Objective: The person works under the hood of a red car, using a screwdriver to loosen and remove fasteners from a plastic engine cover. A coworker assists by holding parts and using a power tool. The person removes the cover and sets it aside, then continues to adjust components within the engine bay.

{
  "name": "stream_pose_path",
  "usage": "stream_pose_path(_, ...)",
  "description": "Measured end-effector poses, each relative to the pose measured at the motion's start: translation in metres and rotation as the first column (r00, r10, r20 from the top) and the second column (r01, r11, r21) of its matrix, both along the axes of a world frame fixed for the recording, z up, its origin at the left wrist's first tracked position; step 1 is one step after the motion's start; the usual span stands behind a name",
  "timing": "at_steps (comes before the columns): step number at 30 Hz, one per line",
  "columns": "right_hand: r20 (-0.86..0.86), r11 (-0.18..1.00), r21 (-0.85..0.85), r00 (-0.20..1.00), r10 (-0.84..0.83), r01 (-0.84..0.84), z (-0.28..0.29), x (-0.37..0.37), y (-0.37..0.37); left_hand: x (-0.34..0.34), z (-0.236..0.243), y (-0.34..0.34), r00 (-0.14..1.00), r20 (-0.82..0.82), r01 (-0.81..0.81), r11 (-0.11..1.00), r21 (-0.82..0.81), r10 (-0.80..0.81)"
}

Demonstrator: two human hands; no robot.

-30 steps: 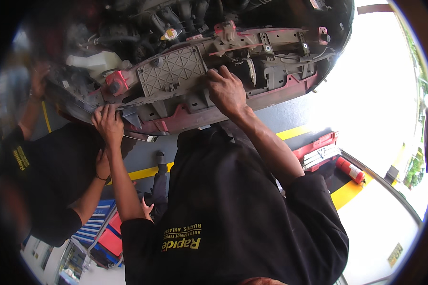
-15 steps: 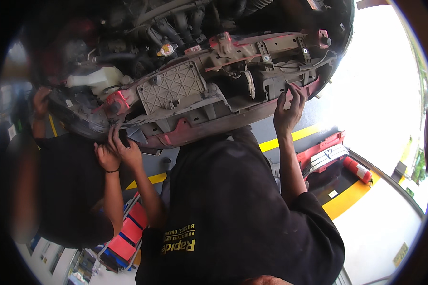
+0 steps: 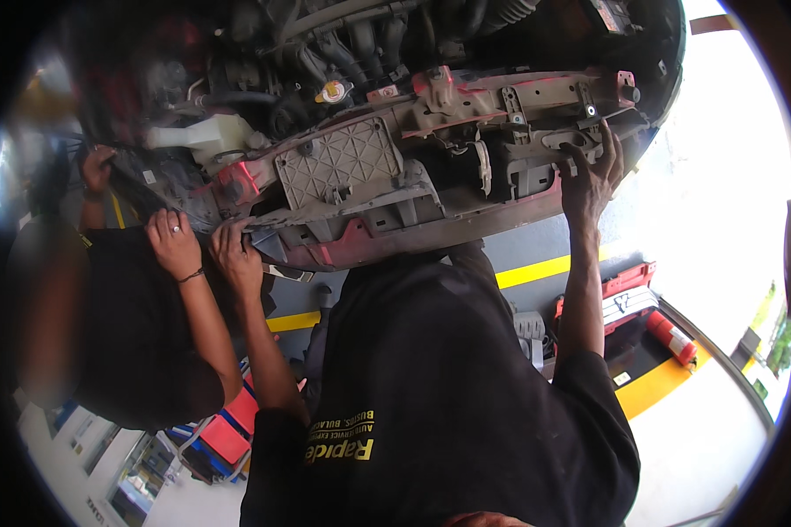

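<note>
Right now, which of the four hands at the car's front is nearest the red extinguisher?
The person's right hand, at the right end of the car's front; the left hand and a co-worker's two hands are toward its left end.

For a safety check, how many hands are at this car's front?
4: the wearer's right hand at the right, left hand left of centre; a co-worker's hand beside that left one, another hand farther left. More may be hidden.
</note>
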State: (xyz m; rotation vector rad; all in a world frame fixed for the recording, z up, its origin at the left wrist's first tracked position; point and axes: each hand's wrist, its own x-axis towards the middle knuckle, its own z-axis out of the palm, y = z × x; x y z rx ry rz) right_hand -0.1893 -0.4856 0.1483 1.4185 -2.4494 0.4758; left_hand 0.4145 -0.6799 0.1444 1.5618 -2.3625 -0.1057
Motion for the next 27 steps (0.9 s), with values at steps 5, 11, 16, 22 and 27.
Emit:
stream_pose_path(5, -0.124, 0.993, 0.009, 0.986, -0.113, 0.115, -0.008, 0.007, 0.002, 0.004, 0.001, -0.004, 0.997, 0.082, -0.001, 1.000, 0.001, 0.000)
stream_pose_path(11, -0.050, 0.990, -0.065, 0.990, -0.131, 0.128, -0.026, 0.004, 0.005, 0.007, -0.012, 0.000, 0.999, -0.034, -0.013, 1.000, 0.009, 0.013)
stream_pose_path(16, -0.032, 0.988, -0.067, 0.990, -0.140, 0.137, -0.041, -0.003, 0.009, -0.002, -0.043, 0.007, 0.977, -0.212, -0.048, 0.989, -0.139, 0.018)
stream_pose_path(22, 0.143, 0.960, -0.258, 0.987, -0.074, 0.109, -0.070, 0.012, 0.000, -0.004, -0.067, 0.014, 0.983, -0.186, -0.046, 0.967, -0.251, -0.002)
stream_pose_path(27, 0.186, 0.962, -0.256, 0.982, -0.045, 0.092, -0.068, 0.013, -0.002, -0.013, -0.063, 0.016, 0.981, -0.171, -0.138, 0.946, -0.293, 0.090)
